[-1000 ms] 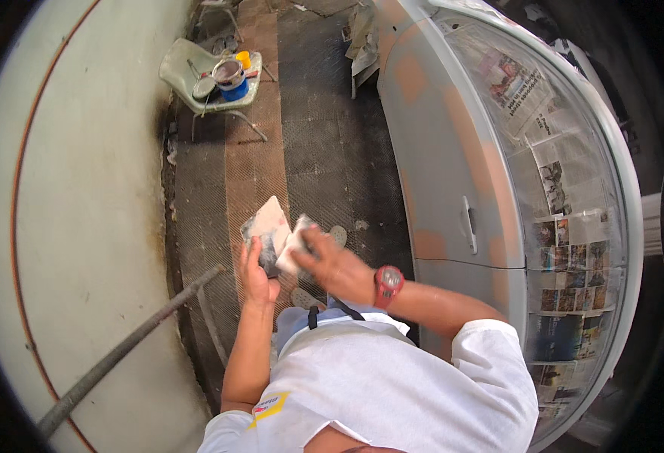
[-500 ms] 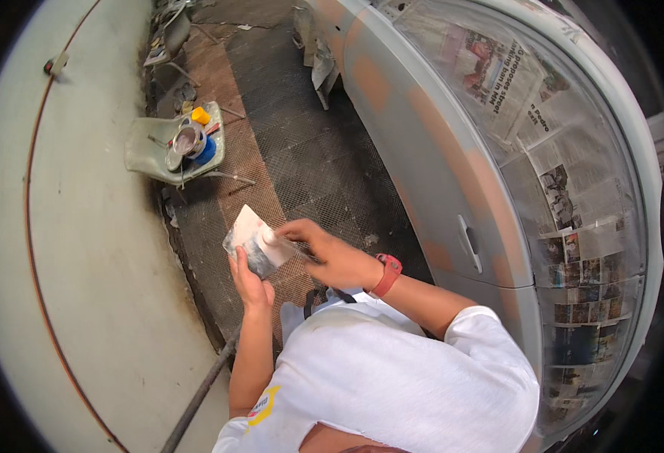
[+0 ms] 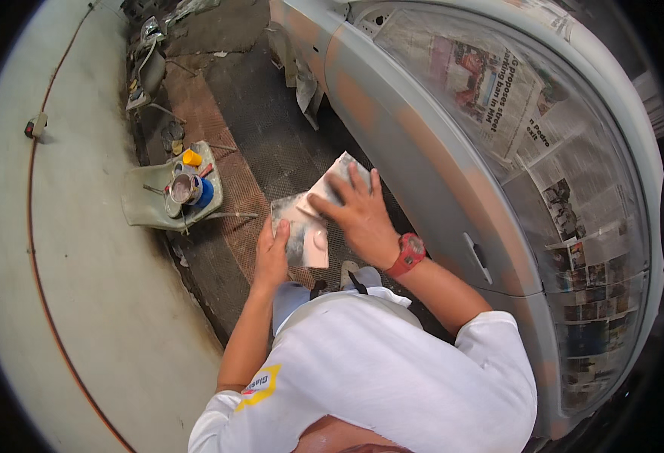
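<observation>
My left hand [image 3: 272, 260] grips the edge of a flat putty board [image 3: 296, 245], thumb on top. Grey smears cover the board, and a lump of pale pink putty [image 3: 320, 240] sits near its right edge. Over the far right corner of the board, my right hand [image 3: 364, 219] holds a flat, pale putty spreader [image 3: 345, 165] with its fingers laid across the face. The spreader's near edge meets the board, with pink putty where they come together. My fingers hide part of the spreader and are slightly blurred.
A car body [image 3: 422, 151] with grey and peach patches runs along my right, its windows masked with newspaper [image 3: 490, 90]. To the left, a chair [image 3: 147, 196] carries a tub, a blue can and a yellow cup [image 3: 192, 158]. A pale wall [image 3: 68, 264] with a cable stands beyond.
Both hands have moved right and the board has turned. My right hand has swung farther out, so the spreader now shows flat beyond the board. The putty lump lies nearer the board's right edge.
</observation>
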`<state>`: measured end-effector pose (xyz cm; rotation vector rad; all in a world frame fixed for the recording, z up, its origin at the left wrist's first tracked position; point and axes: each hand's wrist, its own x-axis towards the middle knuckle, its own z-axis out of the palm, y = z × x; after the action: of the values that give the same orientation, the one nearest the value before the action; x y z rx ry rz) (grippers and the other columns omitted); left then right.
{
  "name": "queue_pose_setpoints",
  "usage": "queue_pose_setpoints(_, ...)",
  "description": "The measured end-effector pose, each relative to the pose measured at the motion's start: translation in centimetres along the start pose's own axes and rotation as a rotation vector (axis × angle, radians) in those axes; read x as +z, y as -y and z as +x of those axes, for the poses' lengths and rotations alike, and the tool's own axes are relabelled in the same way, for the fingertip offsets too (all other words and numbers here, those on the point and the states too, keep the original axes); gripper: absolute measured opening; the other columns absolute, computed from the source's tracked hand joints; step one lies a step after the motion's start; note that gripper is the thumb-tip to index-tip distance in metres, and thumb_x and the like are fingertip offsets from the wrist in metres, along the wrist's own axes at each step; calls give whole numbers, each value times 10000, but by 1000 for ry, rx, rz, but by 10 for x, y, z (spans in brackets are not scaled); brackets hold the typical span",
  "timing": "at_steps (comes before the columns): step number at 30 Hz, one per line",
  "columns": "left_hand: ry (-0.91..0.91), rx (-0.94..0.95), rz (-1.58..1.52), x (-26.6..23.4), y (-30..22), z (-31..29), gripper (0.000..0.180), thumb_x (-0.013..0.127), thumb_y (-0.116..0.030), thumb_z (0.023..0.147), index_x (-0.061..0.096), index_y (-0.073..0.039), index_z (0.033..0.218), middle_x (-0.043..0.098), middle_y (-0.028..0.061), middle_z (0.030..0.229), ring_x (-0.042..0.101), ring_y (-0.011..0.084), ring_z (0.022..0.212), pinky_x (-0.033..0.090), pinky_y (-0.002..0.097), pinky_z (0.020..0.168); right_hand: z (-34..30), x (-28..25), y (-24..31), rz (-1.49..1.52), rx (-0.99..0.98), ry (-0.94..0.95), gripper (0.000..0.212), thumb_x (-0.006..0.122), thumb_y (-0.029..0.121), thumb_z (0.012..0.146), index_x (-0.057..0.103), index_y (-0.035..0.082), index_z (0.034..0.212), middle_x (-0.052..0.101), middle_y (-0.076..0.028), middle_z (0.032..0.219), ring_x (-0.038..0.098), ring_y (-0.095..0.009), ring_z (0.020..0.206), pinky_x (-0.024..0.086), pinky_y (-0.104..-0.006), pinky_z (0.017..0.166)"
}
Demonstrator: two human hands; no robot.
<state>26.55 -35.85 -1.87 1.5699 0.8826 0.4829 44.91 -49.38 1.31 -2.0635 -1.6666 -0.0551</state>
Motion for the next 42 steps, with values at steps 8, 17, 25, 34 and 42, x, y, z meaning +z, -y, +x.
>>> queue_pose_setpoints(8,-334,-54,-609,-69,31,116,473,499,-347,1110,512,19,1411,629,179,1312,639,283,1178,485,406,1049,69,20,66,-6,-25,195,517,647,36,856,680,275,1313,546,-144,1437,437,-440,1425,211,-783,1147)
queue_pose_setpoints(17,294,-219,-907,-158,11,213,350,533,-249,1095,535,-26,1364,657,117,1261,669,217,1137,550,377,997,178,103,118,112,145,11,611,607,-52,856,534,171,1420,427,-240,1508,463,-518,1386,449,-558,1133)
queue_pose_setpoints(25,510,-350,-803,-198,18,258,403,554,-246,1088,516,-21,1421,637,100,1326,643,204,1188,529,373,1024,230,118,124,630,549,-182,635,542,-81,889,429,122,1480,461,-226,1436,576,-381,1291,441,-447,1133)
queue_pose_setpoints(34,204,-6,-595,-197,-8,307,442,552,-306,1091,510,-20,1425,629,117,1335,632,205,1189,507,369,1033,234,119,131,1091,836,-94,565,652,157,985,486,-25,1492,724,-109,1090,670,-148,1017,538,-299,882)
queue_pose_setpoints(42,1058,-400,-463,-184,-19,282,433,596,-295,1061,593,-16,1392,684,114,1300,678,203,1156,546,345,1004,152,78,93,1696,808,-699,442,747,104,964,562,-2,1351,712,-81,1220,699,-141,1061,570,-321,946)
